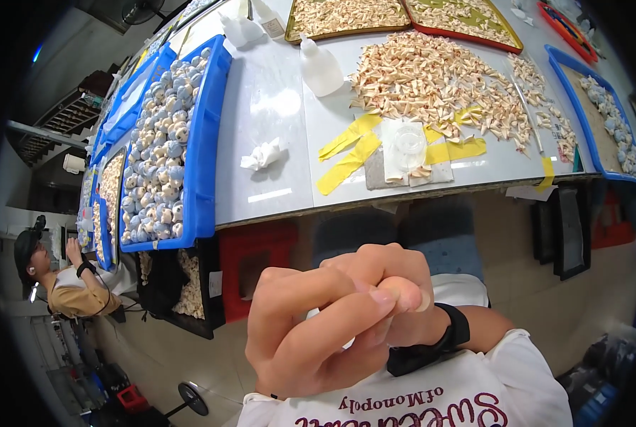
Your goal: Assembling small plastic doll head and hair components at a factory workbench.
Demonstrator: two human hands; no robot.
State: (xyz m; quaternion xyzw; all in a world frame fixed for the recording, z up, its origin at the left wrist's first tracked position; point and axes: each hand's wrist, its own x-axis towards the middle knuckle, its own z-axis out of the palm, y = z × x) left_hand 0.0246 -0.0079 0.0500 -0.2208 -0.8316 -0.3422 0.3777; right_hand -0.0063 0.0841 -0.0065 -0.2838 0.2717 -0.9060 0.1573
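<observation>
Close to my chest, beyond the table's near edge, my two hands are pressed together. My left hand (307, 331) is closed, its thumb and fingertips pinching against the fingers of the other hand. My right hand (403, 285), with a black band (432, 341) on its wrist, is curled closed too. Whatever sits between the fingertips is hidden or too small to make out. On the table ahead lies a wide heap of small cream, pink-tipped pointed pieces (425, 78). In front of it, a clear round dish (408, 142) rests on a white sheet, with yellow tape strips (350, 146) around it.
A blue crate (207, 149) of blue-and-white balls stands at left. A crumpled tissue (262, 154) and a squeeze bottle (321, 71) are mid-table. Trays of cream pieces (346, 18) sit at the back, another blue tray (571, 78) at right. A co-worker (69, 277) works far left.
</observation>
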